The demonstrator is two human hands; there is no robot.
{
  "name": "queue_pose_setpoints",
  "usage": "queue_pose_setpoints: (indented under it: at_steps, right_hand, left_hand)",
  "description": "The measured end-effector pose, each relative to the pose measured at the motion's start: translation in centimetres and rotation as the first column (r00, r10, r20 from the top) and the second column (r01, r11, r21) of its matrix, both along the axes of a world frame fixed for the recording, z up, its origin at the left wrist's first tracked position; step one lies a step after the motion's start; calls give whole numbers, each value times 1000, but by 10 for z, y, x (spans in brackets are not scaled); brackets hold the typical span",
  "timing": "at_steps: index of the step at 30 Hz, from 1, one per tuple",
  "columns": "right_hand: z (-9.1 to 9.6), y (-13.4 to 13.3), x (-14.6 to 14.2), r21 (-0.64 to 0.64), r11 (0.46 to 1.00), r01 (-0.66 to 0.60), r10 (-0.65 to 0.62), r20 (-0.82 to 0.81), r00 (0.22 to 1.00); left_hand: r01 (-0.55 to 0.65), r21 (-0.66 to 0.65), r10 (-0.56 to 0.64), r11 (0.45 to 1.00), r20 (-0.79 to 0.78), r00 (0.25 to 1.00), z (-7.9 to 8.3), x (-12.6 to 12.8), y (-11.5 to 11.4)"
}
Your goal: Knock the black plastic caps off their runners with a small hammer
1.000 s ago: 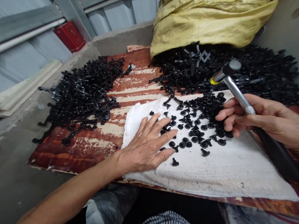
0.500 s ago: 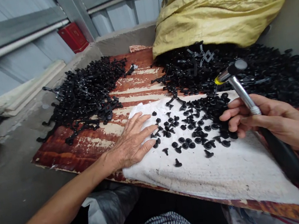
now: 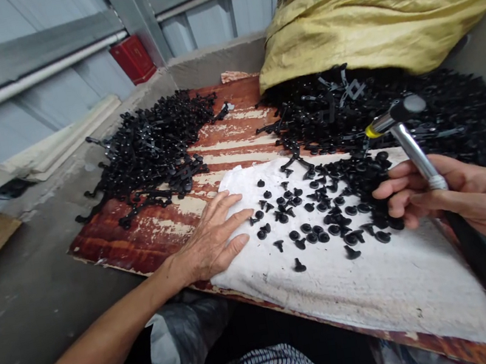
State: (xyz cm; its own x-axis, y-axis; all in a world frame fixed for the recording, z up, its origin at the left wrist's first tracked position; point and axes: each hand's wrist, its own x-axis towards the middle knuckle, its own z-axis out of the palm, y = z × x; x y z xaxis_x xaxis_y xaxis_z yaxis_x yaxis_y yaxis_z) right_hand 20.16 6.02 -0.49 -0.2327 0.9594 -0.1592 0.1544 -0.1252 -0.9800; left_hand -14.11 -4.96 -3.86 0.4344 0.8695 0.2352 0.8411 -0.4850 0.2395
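Note:
My right hand (image 3: 452, 192) grips a small hammer (image 3: 412, 140) with a metal neck, a yellow-ringed head and a black handle. Its fingertips are beside a dense cluster of small black round-headed plastic pieces (image 3: 365, 178). Spread flat, my left hand (image 3: 217, 235) rests at the left edge of a white cloth (image 3: 381, 295), fingers apart and nothing held. Just right of its fingertips, loose black pieces (image 3: 311, 236) lie scattered over the cloth, some on their heads and some tipped sideways.
Under the cloth is a worn red-brown board (image 3: 113, 233). A heap of black linked parts (image 3: 148, 141) sits at its left. A larger dark heap (image 3: 431, 90) spreads below a yellow woven sack (image 3: 365, 21) at the right. A red box (image 3: 133, 59) stands by the metal wall.
The camera view has shifted, so the scene sits further right. My left hand has drawn slightly back leftward from the loose pieces. My right hand still holds the hammer.

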Motion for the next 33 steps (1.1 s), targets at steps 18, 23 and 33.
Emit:
queue_pose_setpoints:
  at_steps: [18,23,33]
  right_hand:
    - [0,1,1,-28,1000,7,-8,-26,1000]
    - [-5,3,4,0,999,-32,32,-47,998]
    - [-11,5,8,59,993,-103,109,-112,988]
  left_hand:
    - [23,-47,-25,999,-45,999,6,12,34]
    - [-131,-68,130,989,-17,991,2,-4,37]
    - [214,-74,-218,974,-44,975,28,71,38]
